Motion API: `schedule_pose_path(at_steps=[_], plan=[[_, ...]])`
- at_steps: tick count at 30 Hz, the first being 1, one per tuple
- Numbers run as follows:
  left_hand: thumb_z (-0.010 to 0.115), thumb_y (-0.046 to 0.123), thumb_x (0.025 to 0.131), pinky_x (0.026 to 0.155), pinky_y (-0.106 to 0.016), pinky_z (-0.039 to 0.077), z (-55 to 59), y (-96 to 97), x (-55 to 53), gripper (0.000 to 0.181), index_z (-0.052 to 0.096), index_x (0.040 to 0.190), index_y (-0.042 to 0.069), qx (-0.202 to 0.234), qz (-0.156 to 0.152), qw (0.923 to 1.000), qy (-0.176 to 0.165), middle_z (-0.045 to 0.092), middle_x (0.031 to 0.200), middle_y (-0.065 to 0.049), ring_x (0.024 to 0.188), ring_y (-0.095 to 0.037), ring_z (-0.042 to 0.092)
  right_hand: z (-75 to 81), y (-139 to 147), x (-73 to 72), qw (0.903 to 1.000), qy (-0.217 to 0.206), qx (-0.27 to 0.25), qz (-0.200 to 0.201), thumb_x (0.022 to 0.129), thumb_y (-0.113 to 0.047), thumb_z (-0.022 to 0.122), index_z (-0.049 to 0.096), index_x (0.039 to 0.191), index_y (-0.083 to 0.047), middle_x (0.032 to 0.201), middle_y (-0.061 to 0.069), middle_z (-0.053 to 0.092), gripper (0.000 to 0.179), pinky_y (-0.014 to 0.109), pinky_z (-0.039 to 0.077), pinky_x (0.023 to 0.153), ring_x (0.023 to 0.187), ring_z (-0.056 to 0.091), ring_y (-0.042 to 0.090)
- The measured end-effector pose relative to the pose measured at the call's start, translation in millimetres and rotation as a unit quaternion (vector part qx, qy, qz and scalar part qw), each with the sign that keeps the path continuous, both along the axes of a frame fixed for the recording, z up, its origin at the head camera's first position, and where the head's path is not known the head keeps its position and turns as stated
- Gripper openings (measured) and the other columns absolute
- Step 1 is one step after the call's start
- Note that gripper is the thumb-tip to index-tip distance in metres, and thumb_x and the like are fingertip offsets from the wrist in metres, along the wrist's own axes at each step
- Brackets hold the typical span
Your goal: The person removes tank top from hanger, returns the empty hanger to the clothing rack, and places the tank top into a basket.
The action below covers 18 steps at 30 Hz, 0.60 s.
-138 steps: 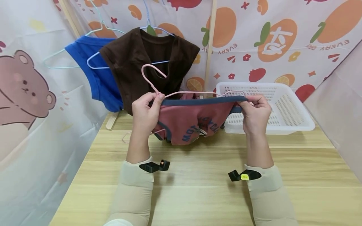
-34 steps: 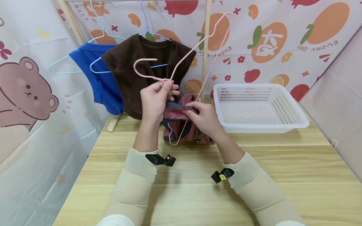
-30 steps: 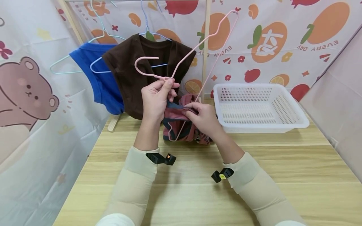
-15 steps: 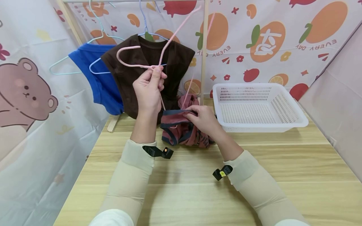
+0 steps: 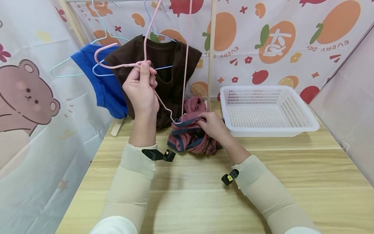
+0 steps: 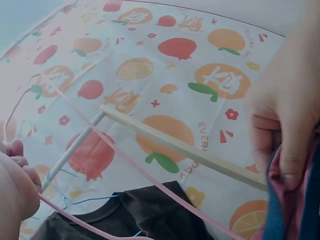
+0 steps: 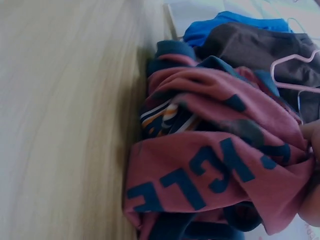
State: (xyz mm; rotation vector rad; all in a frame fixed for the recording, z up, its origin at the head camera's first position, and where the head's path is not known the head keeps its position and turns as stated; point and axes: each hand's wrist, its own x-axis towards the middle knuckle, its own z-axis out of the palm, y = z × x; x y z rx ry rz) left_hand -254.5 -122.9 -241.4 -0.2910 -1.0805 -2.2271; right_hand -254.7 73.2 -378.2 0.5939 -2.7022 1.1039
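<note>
My left hand (image 5: 142, 86) pinches a pink wire hanger (image 5: 144, 48) just below its hook. The hanger is turned on end, and its top runs out of the head view. Its lower corner lies at the dark blue neckband of a pink shirt (image 5: 201, 147). The shirt is bunched on the table, and blue lettering shows on its front (image 7: 260, 165) in the right wrist view. My right hand (image 5: 214, 125) pinches the shirt's edge between thumb and fingers. In the left wrist view the right thumb (image 6: 290, 165) presses on the blue-trimmed cloth.
Behind the hands a brown vest (image 5: 137, 81) and a blue vest (image 5: 102, 84) hang on hangers from a wooden rack (image 5: 212, 48). A white perforated basket (image 5: 271, 134) stands at right on the wooden table (image 5: 190, 201). A fruit-print curtain (image 5: 315, 19) is at the back.
Earlier both hands stretched the shirt's top edge along the hanger. Since then the left hand has moved up and left, turning the hanger on end, while the right hand keeps hold of the shirt.
</note>
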Motion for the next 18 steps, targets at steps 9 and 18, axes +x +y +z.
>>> schedule_pose_path(at_steps=[9, 18], plan=[[0.070, 0.010, 0.090, 0.045, -0.019, 0.030, -6.2, -10.5, -1.4, 0.018, 0.072, 0.080, -0.004, -0.039, 0.053, 0.9973, -0.032, 0.059, 0.065, -0.009, 0.047, -0.014, 0.034, -9.2, 0.0, -1.8, 0.9978, 0.028, -0.038, -0.047, 0.095, -0.005, 0.059, 0.059, 0.118, -0.014, 0.115, 0.012, 0.065, 0.025, 0.044, 0.050, 0.085, 0.098, 0.060, 0.026], [0.070, 0.009, 0.090, 0.058, -0.020, 0.038, -11.9, -13.0, -3.2, 0.026, 0.069, 0.064, 0.003, -0.177, 0.128, 0.9704, -0.102, 0.065, 0.071, -0.001, 0.067, -0.011, 0.054, -28.3, -7.0, -2.0, 0.9964, 0.075, 0.032, 0.021, 0.086, 0.005, 0.060, 0.072, 0.090, -0.010, 0.094, 0.005, 0.065, 0.020, 0.036, 0.052, 0.081, 0.088, 0.062, 0.019]])
